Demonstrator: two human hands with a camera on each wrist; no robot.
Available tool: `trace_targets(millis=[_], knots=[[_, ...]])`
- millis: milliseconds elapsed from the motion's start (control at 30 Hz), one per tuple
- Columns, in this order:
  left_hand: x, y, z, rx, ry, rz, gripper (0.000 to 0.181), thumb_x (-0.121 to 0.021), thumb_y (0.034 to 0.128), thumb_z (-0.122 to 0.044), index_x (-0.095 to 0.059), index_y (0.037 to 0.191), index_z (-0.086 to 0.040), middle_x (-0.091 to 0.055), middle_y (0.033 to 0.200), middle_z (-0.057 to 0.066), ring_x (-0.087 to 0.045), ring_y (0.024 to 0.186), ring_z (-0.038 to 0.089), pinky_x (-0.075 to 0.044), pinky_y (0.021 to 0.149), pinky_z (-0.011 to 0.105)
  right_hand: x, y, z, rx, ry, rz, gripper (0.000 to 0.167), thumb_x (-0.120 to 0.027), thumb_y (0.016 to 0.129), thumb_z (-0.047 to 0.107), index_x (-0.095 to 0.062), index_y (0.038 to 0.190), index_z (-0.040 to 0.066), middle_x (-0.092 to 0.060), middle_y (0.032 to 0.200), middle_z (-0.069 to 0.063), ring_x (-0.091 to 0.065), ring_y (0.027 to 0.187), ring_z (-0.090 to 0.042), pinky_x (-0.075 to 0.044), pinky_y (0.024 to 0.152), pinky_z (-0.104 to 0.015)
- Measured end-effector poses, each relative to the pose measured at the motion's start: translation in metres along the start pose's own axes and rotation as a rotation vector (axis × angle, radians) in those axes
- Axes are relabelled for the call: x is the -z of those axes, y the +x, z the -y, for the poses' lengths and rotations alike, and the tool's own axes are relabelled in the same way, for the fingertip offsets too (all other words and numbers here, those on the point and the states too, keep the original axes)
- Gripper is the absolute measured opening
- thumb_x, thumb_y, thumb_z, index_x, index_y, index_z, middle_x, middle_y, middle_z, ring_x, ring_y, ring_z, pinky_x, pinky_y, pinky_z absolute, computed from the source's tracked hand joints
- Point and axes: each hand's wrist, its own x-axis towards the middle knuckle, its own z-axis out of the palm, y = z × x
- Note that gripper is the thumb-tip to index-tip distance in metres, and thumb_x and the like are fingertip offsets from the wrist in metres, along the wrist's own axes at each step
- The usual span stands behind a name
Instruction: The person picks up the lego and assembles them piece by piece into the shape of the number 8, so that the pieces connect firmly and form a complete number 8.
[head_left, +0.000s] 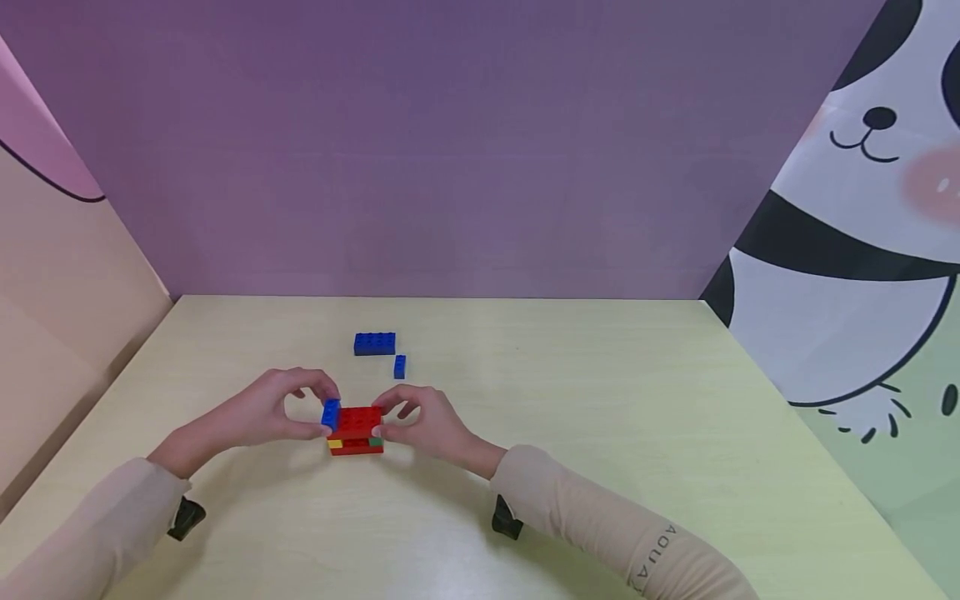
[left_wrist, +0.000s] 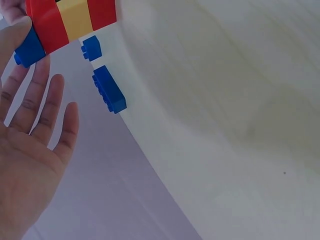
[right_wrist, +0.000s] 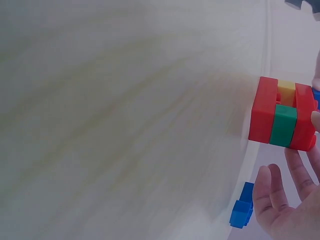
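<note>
A small stack of building bricks stands on the table, with a red brick (head_left: 357,422) on top and another red brick (head_left: 356,451) at the bottom. Between these layers are a yellow brick (head_left: 335,444) at the left and a green brick (right_wrist: 283,125) at the right. My left hand (head_left: 273,408) pinches a narrow blue brick (head_left: 330,413) between thumb and fingers at the left end of the top layer; the left wrist view shows the blue brick (left_wrist: 31,49) against the upper red one. The right hand (head_left: 431,425) grips the stack's right end between thumb and fingers.
Behind the stack lie a larger blue brick (head_left: 374,343) and a small blue brick (head_left: 400,367). The pale wooden table (head_left: 600,433) meets a purple wall (head_left: 450,167) at the back. A panda picture covers the right wall (head_left: 847,333).
</note>
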Motion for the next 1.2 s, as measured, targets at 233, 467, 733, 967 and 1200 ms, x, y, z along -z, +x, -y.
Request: trace_targets(millis=[233,467,733,967,1200], knots=[[-0.001,0.000,-0.001,-0.002,0.013,-0.002,0.040,-0.079,0.0695,-0.030,-0.058,0.103,-0.022,-0.062,0.096,-0.011,-0.058,0.092,0.019,-0.048,0.080,0.043,0.000,0.000,0.001,0.002,-0.006,0.001,0.030,-0.070,0.080,0.017,-0.063,0.108,0.013,-0.065,0.107,-0.001,-0.058,0.100,-0.021,-0.047,0.075,-0.019],[-0.002,0.001,-0.001,0.013,0.034,-0.009,0.042,-0.079,0.0685,-0.030,-0.059,0.104,-0.019,-0.061,0.096,-0.011,-0.058,0.093,0.019,-0.048,0.081,0.044,0.001,0.000,0.000,0.007,0.003,-0.002,0.029,-0.070,0.080,0.018,-0.063,0.108,0.013,-0.065,0.108,-0.001,-0.057,0.100,-0.022,-0.047,0.074,-0.020],[-0.003,0.001,-0.003,0.033,0.039,0.000,0.044,-0.080,0.0678,-0.031,-0.059,0.104,-0.017,-0.061,0.095,-0.010,-0.057,0.093,0.017,-0.048,0.081,0.045,0.000,-0.001,-0.001,0.010,0.004,-0.003,0.029,-0.070,0.080,0.017,-0.063,0.108,0.013,-0.065,0.107,-0.001,-0.058,0.099,-0.022,-0.047,0.075,-0.021],[-0.001,0.000,-0.008,0.042,0.037,0.018,0.042,-0.078,0.0701,-0.030,-0.059,0.104,-0.014,-0.062,0.096,-0.007,-0.057,0.094,0.022,-0.047,0.081,0.046,0.000,-0.001,0.000,0.022,-0.005,0.001,0.028,-0.070,0.080,0.018,-0.064,0.107,0.012,-0.066,0.107,-0.001,-0.058,0.100,-0.022,-0.047,0.075,-0.020],[0.001,0.000,-0.010,0.042,0.039,0.029,0.043,-0.078,0.0696,-0.030,-0.060,0.105,-0.012,-0.061,0.097,-0.008,-0.056,0.095,0.022,-0.047,0.084,0.046,-0.001,-0.001,-0.001,0.012,-0.003,-0.006,0.028,-0.070,0.080,0.018,-0.064,0.106,0.012,-0.065,0.106,-0.002,-0.057,0.100,-0.022,-0.046,0.075,-0.020]])
